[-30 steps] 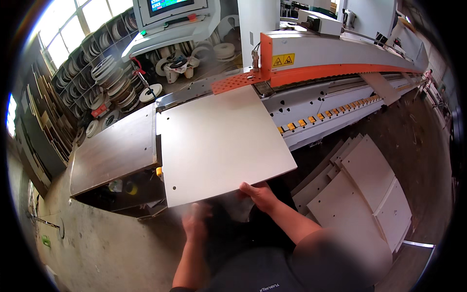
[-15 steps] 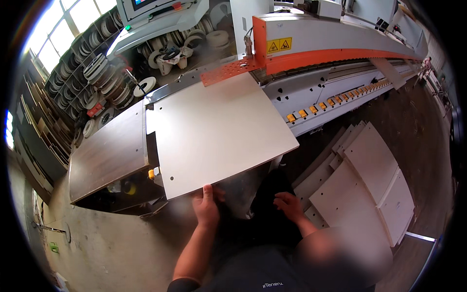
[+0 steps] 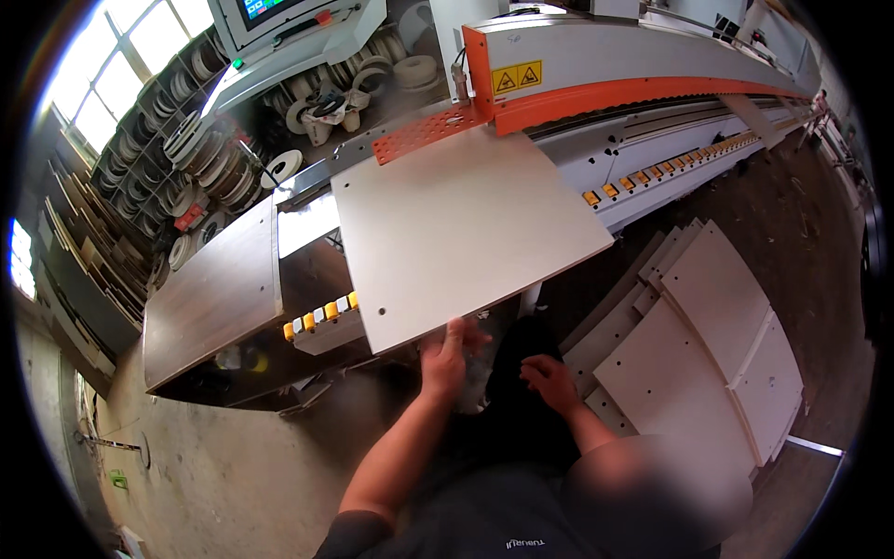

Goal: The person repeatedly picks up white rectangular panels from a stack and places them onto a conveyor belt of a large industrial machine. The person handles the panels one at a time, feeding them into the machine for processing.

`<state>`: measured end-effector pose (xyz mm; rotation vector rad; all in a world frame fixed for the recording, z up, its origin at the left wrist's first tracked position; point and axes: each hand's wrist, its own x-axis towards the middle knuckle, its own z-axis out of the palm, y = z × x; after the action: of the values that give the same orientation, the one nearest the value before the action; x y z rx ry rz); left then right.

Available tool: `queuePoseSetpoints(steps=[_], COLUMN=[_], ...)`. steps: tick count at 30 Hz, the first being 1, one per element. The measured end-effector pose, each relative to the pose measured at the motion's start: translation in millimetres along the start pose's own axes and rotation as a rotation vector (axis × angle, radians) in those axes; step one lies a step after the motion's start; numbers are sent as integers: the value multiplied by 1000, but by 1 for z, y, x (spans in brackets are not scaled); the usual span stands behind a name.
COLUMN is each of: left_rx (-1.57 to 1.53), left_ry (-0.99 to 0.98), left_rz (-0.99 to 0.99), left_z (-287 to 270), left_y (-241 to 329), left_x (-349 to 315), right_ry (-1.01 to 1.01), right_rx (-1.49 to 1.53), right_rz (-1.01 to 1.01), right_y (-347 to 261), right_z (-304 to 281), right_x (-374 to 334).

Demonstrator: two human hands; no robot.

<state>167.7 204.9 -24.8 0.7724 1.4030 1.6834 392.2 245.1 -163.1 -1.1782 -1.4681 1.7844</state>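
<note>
your left hand sits at the near edge of the pale board, fingers curled up against that edge so it seems to hold or push it, though the picture is too blurred there to say whether it truly grips. your right hand hangs loosely half-open just below and to the right, touching nothing. the board lies flat on the machine bed, its far edge up against the orange perforated plate and its near corner overhanging the yellow rollers. to feed it well, i'd judge you want the long edge snug along the machine's fence line, pressure even and level so the board doesn't tip off the overhang, and both hands kept well back from the orange housing. the stack of white panels lies on the floor to your right, well apart.
</note>
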Motion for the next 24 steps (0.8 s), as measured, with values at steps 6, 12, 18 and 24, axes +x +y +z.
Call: queuePoseSetpoints(steps=[6, 12, 18, 24], left_rx=[-31, 280, 579, 1069], left_ry=[-139, -356, -351, -527], left_rz=[-137, -131, -234, 95], left_z=[41, 65, -32, -129], left_y=[-3, 7, -101, -206], left_x=[19, 17, -13, -73], right_ry=[85, 446, 878, 1118], right_rx=[50, -96, 246, 722], right_rz=[-66, 78, 110, 194], right_y=[5, 0, 33, 94], right_z=[-13, -81, -226, -390], right_x=[-9, -20, -11, -22])
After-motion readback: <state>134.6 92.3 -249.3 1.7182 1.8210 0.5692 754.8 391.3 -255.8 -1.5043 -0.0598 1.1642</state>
